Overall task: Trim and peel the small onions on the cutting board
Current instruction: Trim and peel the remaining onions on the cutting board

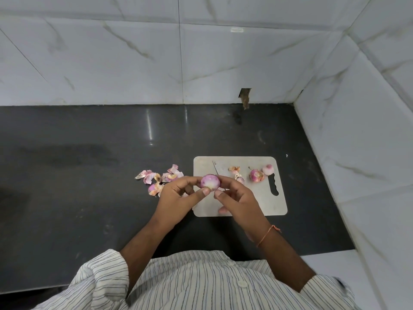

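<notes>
A small pink-and-white onion is held above the left edge of the steel cutting board. My left hand pinches it from the left with thumb and fingers. My right hand touches it from the right, and a thin knife blade sticks up behind the onion, its handle hidden in that hand. An unpeeled onion and a peeled one lie at the board's far right. Small skin scraps lie mid-board.
A heap of pink onion peels lies on the dark counter left of the board. Marble-tiled walls close in behind and on the right. A hole in the back wall sits above the counter.
</notes>
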The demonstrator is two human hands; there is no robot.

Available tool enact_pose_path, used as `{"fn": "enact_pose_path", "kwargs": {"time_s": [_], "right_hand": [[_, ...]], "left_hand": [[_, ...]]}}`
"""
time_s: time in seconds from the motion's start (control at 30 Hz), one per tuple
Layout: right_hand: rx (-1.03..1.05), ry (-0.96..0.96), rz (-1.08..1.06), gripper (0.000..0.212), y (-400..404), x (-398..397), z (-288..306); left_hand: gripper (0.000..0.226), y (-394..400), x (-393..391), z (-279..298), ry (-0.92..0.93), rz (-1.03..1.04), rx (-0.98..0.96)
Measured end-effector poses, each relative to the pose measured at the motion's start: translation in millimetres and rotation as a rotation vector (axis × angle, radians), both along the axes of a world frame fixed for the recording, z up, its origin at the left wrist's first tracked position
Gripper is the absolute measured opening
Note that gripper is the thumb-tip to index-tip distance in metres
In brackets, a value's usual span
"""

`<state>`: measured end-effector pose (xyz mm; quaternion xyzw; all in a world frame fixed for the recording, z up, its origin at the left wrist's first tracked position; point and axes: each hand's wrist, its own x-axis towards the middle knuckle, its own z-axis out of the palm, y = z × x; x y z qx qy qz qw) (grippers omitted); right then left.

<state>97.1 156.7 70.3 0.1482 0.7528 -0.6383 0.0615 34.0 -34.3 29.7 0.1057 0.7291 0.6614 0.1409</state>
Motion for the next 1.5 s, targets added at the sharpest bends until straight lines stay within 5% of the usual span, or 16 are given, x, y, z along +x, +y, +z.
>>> {"fn": "enact_pose_path", "kwargs": {"time_s": [0.13,0.5,1.13,1.5], "right_hand": [[-0.138,0.010,-0.019,0.032,-1.5,0.0,4.3],[-0.082,0.038,0.091,0.032,5.7,-7.2,7.1],[-0.190,-0.016,0.151,0.025,-0.6,-2.2,10.7],[-0.512,-0.083,-0.041,0.033,-3.8,-8.3,11.2]], "left_hand": [[0.034,-0.6,0.2,7.1,0.095,-0.021,-0.054],[0.048,-5.0,-11.1,22.9,0.456,-0.226,-0.224],[0.047,-6.5,-25.0,29.8,0.434,-0.460,-0.212],[0.038,-6.5,-23.0,22.1,0.409,-0.267,-0.152]]}}
